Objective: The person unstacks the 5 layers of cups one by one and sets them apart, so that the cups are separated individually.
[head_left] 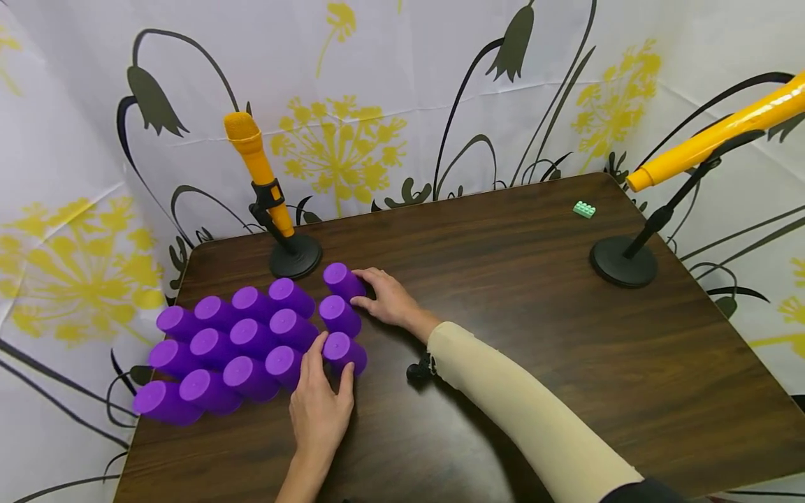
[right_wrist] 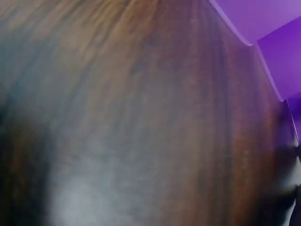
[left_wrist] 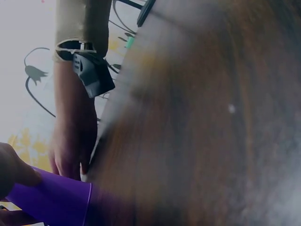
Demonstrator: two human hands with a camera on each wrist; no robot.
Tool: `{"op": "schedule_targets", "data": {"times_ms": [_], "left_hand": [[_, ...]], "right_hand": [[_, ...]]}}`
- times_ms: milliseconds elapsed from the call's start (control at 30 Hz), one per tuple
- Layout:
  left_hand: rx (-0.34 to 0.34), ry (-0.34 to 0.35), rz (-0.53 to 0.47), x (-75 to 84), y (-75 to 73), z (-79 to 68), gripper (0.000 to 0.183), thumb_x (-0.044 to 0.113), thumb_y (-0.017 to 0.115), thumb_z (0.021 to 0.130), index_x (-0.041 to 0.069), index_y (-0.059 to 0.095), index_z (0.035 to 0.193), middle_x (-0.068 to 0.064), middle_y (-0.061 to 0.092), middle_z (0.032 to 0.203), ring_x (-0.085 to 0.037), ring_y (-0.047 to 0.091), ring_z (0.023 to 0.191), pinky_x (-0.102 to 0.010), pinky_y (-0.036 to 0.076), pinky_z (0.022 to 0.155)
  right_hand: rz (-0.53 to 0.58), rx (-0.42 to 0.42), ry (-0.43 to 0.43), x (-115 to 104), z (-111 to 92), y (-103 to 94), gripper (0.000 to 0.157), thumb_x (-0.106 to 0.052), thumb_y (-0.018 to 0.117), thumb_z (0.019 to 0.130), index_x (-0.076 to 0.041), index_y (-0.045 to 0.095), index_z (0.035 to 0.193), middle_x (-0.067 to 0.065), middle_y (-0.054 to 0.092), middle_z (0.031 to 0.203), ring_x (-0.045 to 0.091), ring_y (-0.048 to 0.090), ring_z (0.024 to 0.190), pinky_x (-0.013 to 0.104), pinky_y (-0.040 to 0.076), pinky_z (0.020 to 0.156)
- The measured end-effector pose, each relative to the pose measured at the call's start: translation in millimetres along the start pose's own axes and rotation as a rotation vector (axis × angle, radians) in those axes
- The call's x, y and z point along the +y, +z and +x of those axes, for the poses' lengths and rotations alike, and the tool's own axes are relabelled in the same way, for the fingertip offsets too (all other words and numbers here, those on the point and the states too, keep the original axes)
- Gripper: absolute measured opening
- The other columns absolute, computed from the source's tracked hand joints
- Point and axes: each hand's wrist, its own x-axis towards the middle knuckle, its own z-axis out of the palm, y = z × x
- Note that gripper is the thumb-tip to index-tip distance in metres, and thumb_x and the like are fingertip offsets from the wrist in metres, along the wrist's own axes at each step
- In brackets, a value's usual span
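Upside-down purple cups stand in rows at the left of the table. In the head view, the left hand (head_left: 319, 409) holds the front cup (head_left: 342, 351) of the rightmost column, fingers on its left side and thumb on its right. The right hand (head_left: 391, 300) has its fingers and thumb about the back cup (head_left: 342, 278) of that column, from the right; the fingertips are partly hidden. Between these two stands a middle cup (head_left: 338, 314). The left wrist view shows fingers (left_wrist: 19, 172) against a purple cup (left_wrist: 56, 200). Purple cups (right_wrist: 282, 56) edge the right wrist view.
Several more cups (head_left: 251, 339) stand close together on the left. Behind them is a yellow microphone (head_left: 256, 157) on a black stand (head_left: 295, 256). A yellow tube (head_left: 723, 133) on another stand (head_left: 622, 262) and a mint toy brick (head_left: 584, 209) are at the right of the brown table (head_left: 534, 335).
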Motion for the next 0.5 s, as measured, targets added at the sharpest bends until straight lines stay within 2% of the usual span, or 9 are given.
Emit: {"op": "schedule_targets", "data": {"times_ms": [200, 500], "left_hand": [[-0.002, 0.006, 0.014, -0.6, -0.3, 3.0, 0.066, 0.021, 0.077, 0.085, 0.016, 0.047, 0.143, -0.009, 0.057, 0.132, -0.039, 0.066, 0.093, -0.056, 0.052, 0.065], [-0.012, 0.005, 0.033, -0.7, -2.1, 4.3, 0.071, 0.019, 0.078, 0.084, 0.016, 0.043, 0.146, -0.01, 0.056, 0.133, -0.038, 0.065, 0.096, -0.055, 0.052, 0.065]], "right_hand": [[-0.033, 0.008, 0.009, -0.2, 4.1, 2.4, 0.057, -0.036, 0.068, 0.092, -0.013, 0.051, 0.142, 0.002, 0.058, 0.132, 0.016, 0.05, 0.125, 0.031, 0.037, 0.107], [-0.043, -0.033, 0.001, -0.6, 5.9, -0.4, 0.06, -0.033, 0.068, 0.093, -0.012, 0.048, 0.145, 0.003, 0.055, 0.137, 0.018, 0.047, 0.129, 0.033, 0.035, 0.109]]}}
